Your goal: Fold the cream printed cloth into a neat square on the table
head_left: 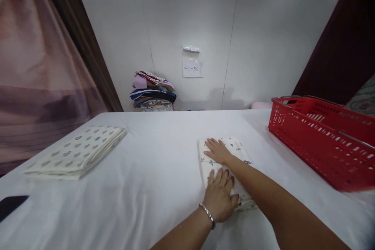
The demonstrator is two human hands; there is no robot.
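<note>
A folded white cloth with small printed figures (234,149) lies on the white-covered surface, right of the middle. On its near left part rests my left hand (220,197), fingers apart, with a silver bracelet at the wrist. My right hand (217,151) lies flat on the far part of the same cloth, fingers spread. Both palms press down from above, and neither hand grips anything. My forearms hide some of the cloth's right and near sides.
At the left lies another folded cloth with grey cloud-like prints (79,150). A red plastic basket (316,140) stands at the right. Behind the far edge, folded clothes (154,91) are stacked by the wall, near a paper label (192,69). A dark flat object (11,205) sits at the left edge.
</note>
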